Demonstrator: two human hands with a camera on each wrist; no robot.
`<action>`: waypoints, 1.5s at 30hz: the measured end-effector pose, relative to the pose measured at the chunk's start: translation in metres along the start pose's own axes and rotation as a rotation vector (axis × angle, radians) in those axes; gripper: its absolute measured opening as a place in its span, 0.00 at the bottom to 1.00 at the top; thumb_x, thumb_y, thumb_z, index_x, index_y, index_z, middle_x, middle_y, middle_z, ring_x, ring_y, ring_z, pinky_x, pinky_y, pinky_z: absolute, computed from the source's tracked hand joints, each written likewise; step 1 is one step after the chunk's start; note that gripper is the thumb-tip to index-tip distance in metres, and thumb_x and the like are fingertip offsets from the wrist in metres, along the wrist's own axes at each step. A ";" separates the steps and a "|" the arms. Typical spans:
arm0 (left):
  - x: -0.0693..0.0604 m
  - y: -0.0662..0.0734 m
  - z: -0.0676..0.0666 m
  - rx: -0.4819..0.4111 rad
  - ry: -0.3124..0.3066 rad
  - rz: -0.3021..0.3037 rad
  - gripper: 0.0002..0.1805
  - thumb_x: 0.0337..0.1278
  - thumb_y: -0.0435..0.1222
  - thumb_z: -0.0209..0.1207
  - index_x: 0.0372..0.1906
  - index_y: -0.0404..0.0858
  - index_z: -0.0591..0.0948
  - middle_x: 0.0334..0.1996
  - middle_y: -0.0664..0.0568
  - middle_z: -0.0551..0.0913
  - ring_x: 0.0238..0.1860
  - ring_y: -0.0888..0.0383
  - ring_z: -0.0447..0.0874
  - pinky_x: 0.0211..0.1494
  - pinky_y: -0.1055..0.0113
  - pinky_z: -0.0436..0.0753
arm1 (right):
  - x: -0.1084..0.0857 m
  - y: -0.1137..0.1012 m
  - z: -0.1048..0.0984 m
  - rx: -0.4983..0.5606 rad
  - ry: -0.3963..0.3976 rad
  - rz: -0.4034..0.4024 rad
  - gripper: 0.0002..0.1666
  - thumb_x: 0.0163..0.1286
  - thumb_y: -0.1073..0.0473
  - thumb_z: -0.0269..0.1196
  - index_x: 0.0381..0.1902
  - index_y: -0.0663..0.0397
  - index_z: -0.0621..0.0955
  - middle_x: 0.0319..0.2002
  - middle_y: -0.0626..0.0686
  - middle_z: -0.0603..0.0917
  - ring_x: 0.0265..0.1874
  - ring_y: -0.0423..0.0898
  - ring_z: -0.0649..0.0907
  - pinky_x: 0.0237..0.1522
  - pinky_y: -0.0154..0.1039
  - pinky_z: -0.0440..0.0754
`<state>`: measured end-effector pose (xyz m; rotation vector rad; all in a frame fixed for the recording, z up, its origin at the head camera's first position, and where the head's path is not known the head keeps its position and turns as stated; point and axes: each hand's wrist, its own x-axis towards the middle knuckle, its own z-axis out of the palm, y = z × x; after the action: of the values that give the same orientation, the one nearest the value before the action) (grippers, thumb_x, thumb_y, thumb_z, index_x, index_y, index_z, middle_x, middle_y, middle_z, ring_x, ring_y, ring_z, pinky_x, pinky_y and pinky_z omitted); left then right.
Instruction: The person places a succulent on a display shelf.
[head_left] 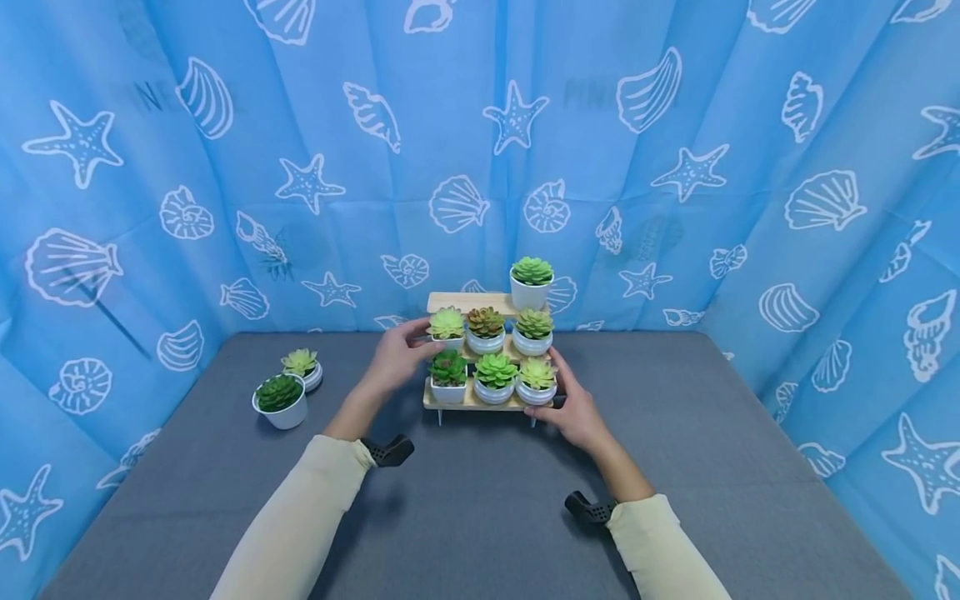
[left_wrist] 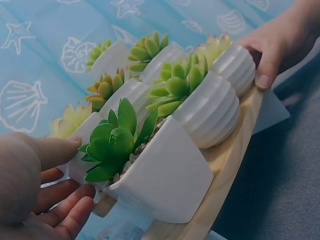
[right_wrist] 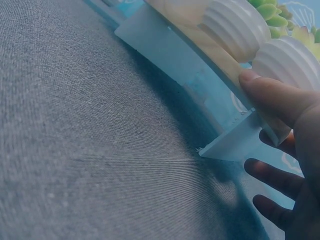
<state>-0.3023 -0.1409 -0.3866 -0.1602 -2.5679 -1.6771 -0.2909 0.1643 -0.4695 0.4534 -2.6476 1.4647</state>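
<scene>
A three-tier wooden plant stand (head_left: 467, 302) with white legs holds potted succulents. At the left end of its middle tier, my left hand (head_left: 396, 360) pinches a white pot with a pale green succulent (head_left: 447, 322); in the left wrist view the thumb lies on its side. Just below is a square white pot (left_wrist: 162, 170) with a dark green plant. My right hand (head_left: 579, 414) grips the right end of the bottom board (right_wrist: 217, 67), thumb on its front edge, beside a ribbed round pot (head_left: 536, 392). A single potted succulent (head_left: 531, 287) stands at the top tier's right end.
On the grey table (head_left: 480, 517) at the left stand a white pot with a dark green succulent (head_left: 279, 396) and, behind it, a pot with a pale green one (head_left: 302, 367). A blue shell-patterned curtain (head_left: 480, 133) hangs behind and along both sides.
</scene>
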 end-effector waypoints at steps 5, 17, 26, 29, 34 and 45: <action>0.005 0.000 0.001 0.026 -0.016 0.003 0.32 0.62 0.39 0.64 0.69 0.36 0.69 0.61 0.41 0.75 0.56 0.46 0.77 0.54 0.53 0.78 | 0.000 -0.001 0.000 0.002 -0.003 0.006 0.65 0.53 0.56 0.77 0.78 0.30 0.49 0.56 0.61 0.78 0.58 0.56 0.75 0.61 0.62 0.65; 0.012 -0.001 0.001 0.043 -0.051 0.005 0.32 0.60 0.41 0.65 0.68 0.38 0.71 0.61 0.42 0.75 0.56 0.47 0.76 0.54 0.52 0.78 | 0.000 -0.002 0.000 0.002 0.000 0.002 0.65 0.53 0.56 0.77 0.78 0.30 0.49 0.55 0.61 0.79 0.57 0.56 0.76 0.60 0.62 0.65; 0.012 -0.006 -0.002 0.034 -0.043 0.022 0.33 0.60 0.40 0.66 0.69 0.38 0.70 0.60 0.42 0.76 0.56 0.47 0.77 0.53 0.53 0.78 | -0.001 -0.002 0.001 0.007 0.002 0.002 0.65 0.53 0.56 0.77 0.77 0.29 0.49 0.52 0.59 0.80 0.55 0.56 0.77 0.59 0.62 0.66; 0.011 -0.005 -0.003 0.028 -0.044 0.019 0.33 0.60 0.40 0.66 0.69 0.39 0.70 0.60 0.42 0.76 0.56 0.47 0.76 0.54 0.53 0.78 | 0.000 -0.002 0.001 0.010 -0.003 0.004 0.65 0.53 0.56 0.77 0.77 0.29 0.49 0.54 0.60 0.79 0.56 0.56 0.76 0.60 0.62 0.65; 0.008 -0.005 -0.005 0.033 -0.046 0.022 0.34 0.60 0.41 0.66 0.69 0.39 0.70 0.61 0.42 0.76 0.56 0.47 0.77 0.54 0.53 0.78 | 0.000 -0.003 0.000 0.012 -0.004 0.008 0.65 0.53 0.56 0.77 0.78 0.30 0.49 0.56 0.61 0.78 0.58 0.56 0.75 0.61 0.63 0.64; 0.008 -0.008 -0.006 0.015 -0.048 0.031 0.33 0.62 0.40 0.64 0.70 0.37 0.68 0.61 0.41 0.75 0.55 0.47 0.78 0.54 0.52 0.78 | 0.000 -0.001 0.000 0.017 -0.004 -0.003 0.64 0.53 0.56 0.77 0.78 0.31 0.49 0.56 0.61 0.78 0.57 0.57 0.76 0.61 0.63 0.64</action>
<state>-0.3111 -0.1494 -0.3905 -0.2404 -2.5978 -1.6625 -0.2906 0.1641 -0.4687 0.4618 -2.6384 1.4878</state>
